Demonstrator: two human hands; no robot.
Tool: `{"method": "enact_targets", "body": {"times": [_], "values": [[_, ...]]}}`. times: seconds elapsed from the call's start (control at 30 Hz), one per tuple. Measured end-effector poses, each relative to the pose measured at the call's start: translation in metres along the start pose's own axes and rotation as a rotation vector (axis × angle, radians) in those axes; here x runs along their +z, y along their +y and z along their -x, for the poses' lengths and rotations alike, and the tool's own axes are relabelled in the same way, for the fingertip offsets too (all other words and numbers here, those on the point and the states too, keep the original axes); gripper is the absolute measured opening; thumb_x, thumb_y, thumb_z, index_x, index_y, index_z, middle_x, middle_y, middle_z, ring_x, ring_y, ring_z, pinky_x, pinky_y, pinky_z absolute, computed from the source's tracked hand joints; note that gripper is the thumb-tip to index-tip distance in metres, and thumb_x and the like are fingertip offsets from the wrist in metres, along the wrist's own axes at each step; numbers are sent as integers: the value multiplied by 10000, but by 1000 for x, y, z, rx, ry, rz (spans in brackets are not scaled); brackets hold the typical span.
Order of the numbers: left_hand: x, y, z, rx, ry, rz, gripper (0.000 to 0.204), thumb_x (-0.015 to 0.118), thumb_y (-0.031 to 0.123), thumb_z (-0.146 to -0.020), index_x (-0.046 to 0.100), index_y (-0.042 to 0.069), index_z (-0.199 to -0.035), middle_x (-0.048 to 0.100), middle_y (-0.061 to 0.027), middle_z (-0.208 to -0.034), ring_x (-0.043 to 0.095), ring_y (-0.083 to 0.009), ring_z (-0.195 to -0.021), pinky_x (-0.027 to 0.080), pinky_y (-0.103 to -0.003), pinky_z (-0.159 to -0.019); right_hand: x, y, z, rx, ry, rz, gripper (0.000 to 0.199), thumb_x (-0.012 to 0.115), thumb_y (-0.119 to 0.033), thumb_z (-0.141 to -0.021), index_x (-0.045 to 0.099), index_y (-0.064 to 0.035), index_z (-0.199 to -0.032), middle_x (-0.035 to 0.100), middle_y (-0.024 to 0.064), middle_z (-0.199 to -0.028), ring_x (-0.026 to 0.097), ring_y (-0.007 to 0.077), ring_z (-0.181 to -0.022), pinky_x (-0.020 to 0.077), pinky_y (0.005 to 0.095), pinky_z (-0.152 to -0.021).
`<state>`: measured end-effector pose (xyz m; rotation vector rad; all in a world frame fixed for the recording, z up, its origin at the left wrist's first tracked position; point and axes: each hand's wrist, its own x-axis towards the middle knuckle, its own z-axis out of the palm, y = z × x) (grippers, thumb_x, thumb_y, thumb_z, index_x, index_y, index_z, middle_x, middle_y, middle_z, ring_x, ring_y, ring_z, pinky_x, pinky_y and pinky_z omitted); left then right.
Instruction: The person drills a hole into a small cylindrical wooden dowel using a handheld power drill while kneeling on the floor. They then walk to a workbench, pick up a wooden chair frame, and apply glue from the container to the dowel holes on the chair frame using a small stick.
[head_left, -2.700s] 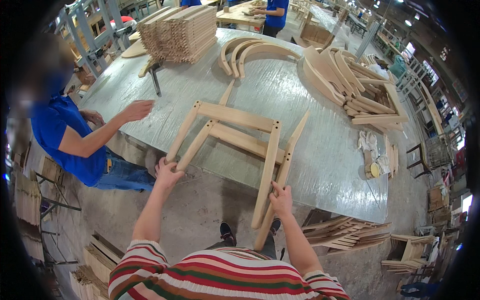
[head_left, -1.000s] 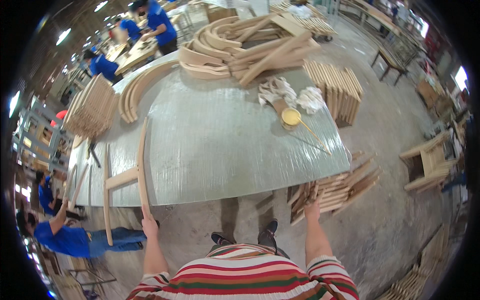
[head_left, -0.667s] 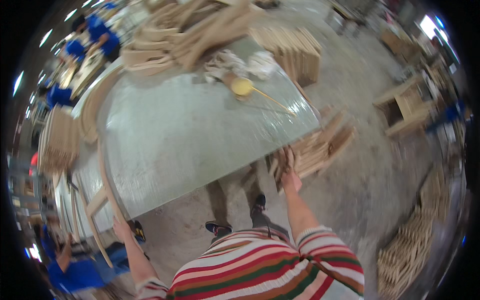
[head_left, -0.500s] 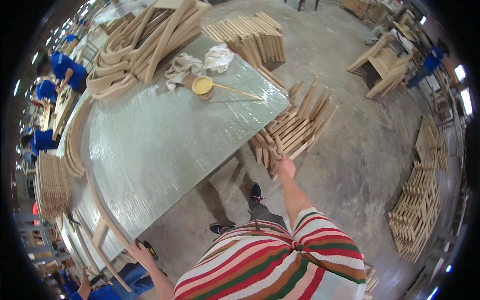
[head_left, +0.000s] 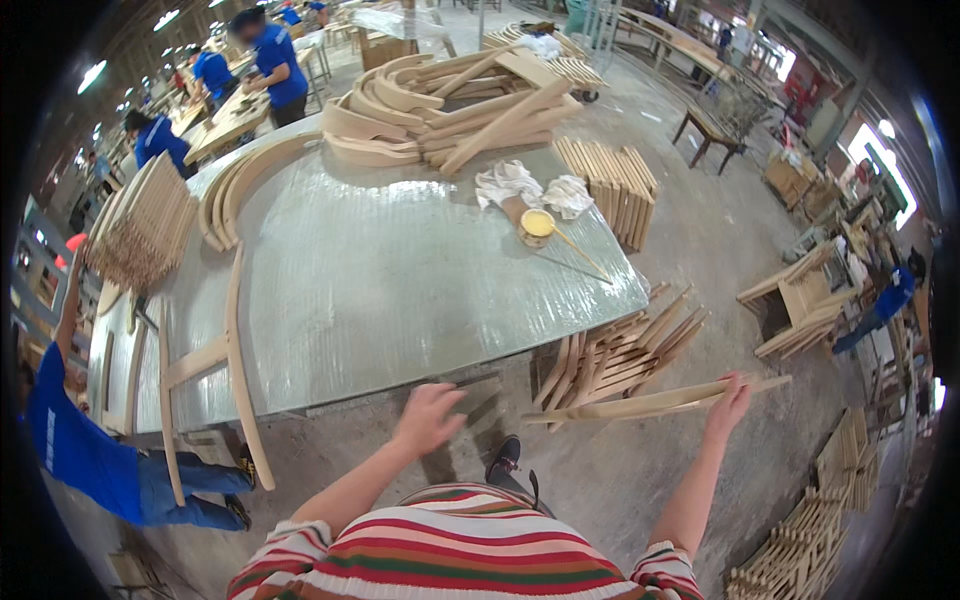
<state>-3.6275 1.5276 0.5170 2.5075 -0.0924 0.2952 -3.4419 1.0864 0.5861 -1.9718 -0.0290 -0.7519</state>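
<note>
My right hand grips a long, slightly curved wooden chair leg, held nearly level above the floor. Behind it leans a pile of similar wooden legs, beside the table's near right corner. My left hand hovers with fingers apart and nothing in it, off the near edge of the film-covered table. On the table's left side an H-shaped wooden frame lies with its ends jutting past the near edge. A yellow-filled pot with a stick across it stands near the right edge.
White rags lie by the pot. Bent wooden parts are heaped at the far side, and slats stand stacked at the left. Another stack of slats stands beyond the right edge. A person in blue is at the left.
My right hand has lifted a leg from the pile and swung it right. My left hand has let go of the frame and moved right. The head view has turned upward.
</note>
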Motion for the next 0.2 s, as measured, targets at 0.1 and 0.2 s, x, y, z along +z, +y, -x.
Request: {"method": "enact_targets", "body": {"times": [0.1,0.2], "values": [[11,47,-16,179,-47,-23,694,666,398,-691,391,109,-1258,390,-156,-1248,360,-339,-1155,294,-415,-980,4,-107,-19,-225,-20,-433,192,387,-211,-912,438,-39,-844,470,52,-709,469,136,-633,382,252,-560],[10,57,-7,216,-87,35,805,668,464,-676,313,125,-1313,316,-141,-1313,310,-355,-1193,277,-427,-996,22,-226,-23,-252,-234,-671,187,394,-223,-906,430,-53,-836,466,72,-744,478,144,-634,393,262,-553]]}}
